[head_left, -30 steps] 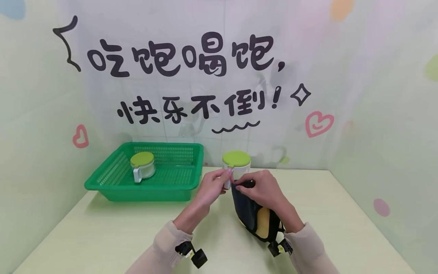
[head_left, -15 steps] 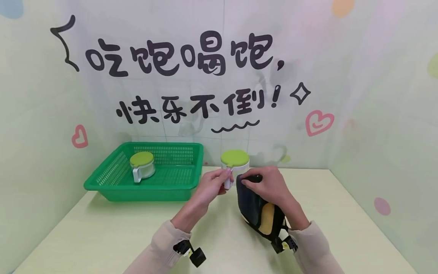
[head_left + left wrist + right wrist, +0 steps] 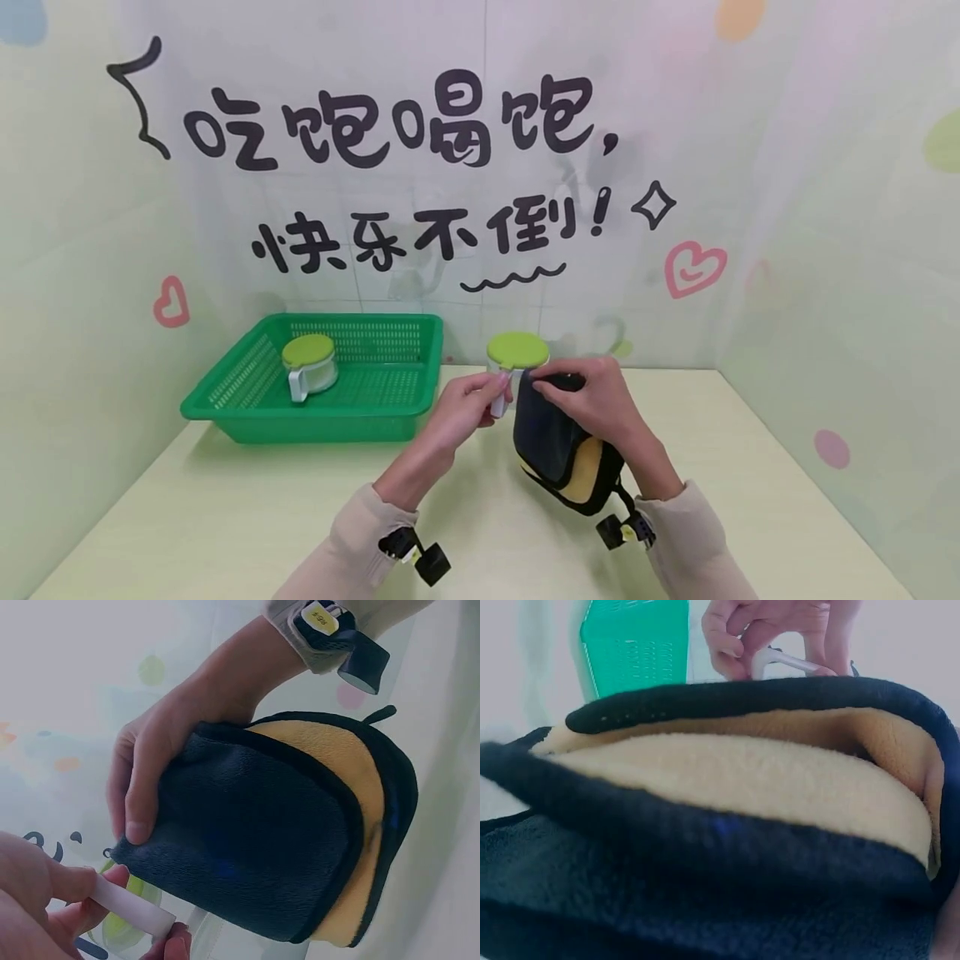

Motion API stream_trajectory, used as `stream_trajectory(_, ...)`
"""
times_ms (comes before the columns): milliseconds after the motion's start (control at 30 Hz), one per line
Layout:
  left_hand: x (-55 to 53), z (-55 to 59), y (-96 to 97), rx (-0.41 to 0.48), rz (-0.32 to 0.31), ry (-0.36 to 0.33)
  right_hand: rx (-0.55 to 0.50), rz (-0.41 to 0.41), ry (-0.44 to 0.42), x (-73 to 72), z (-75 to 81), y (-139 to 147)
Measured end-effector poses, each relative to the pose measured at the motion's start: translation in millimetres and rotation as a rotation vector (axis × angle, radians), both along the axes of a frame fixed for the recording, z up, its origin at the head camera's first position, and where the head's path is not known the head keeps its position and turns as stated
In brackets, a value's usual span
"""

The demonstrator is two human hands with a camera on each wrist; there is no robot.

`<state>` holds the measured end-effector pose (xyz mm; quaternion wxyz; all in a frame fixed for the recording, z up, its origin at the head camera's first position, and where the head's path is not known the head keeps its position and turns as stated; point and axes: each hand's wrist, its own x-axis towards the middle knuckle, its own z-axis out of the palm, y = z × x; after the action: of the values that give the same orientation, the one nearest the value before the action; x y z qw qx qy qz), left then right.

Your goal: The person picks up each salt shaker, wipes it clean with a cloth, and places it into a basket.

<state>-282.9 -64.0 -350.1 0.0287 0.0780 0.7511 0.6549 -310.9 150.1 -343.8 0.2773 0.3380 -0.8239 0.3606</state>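
My left hand [image 3: 467, 408] grips the white handle [image 3: 135, 907] of a clear jar with a green lid [image 3: 517, 350], which stands at the back of the table. Beside it, my right hand [image 3: 596, 396] pinches one corner of a folded cleaning cloth [image 3: 551, 437], dark navy on one side and yellow on the other, with black edging. The cloth hangs from those fingers and covers part of the jar's body. From the right wrist, the folded layers of the cloth [image 3: 727, 885] fill most of the view, with my left hand [image 3: 780, 634] beyond them.
A green plastic basket [image 3: 315, 429] stands at the back left. Inside it sits a second jar [image 3: 311, 367] with a green lid and white handle. A printed curtain [image 3: 420, 275] closes off the back of the pale table [image 3: 300, 492].
My right hand has moved up and slightly right, lifting the hanging cloth with it beside the jar. My left hand stays on the jar's handle.
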Motion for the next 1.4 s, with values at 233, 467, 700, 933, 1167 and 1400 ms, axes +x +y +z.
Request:
stream_trajectory(233,-3.3,4.6,-4.6,0.057,-0.022,-0.029,0.119,0.003,-0.089,-3.2,-7.4,-4.7)
stream_trajectory(467,-6.3,7.4,-9.3,0.11,-0.059,-0.073,0.187,0.044,-0.148,-4.4,-10.9,-8.0)
stream_trajectory(700,-5.5,10.3,-10.2,0.11,-0.067,-0.06,0.176,0.04,-0.161,-5.7,-8.8,-1.8)
stream_trajectory(933,-5.4,7.1,-9.2,0.042,-0.065,-0.037,0.107,0.038,-0.095,-4.6,-6.9,-0.7)
stream_trajectory(1167,-8.5,5.0,-5.2,0.028,-0.069,-0.037,0.02,0.059,0.006,-5.7,1.6,-1.0)
stream_trajectory(1400,-5.3,1.6,-6.0,0.02,-0.088,-0.036,0.004,0.065,-0.005,-3.1,2.3,5.1)
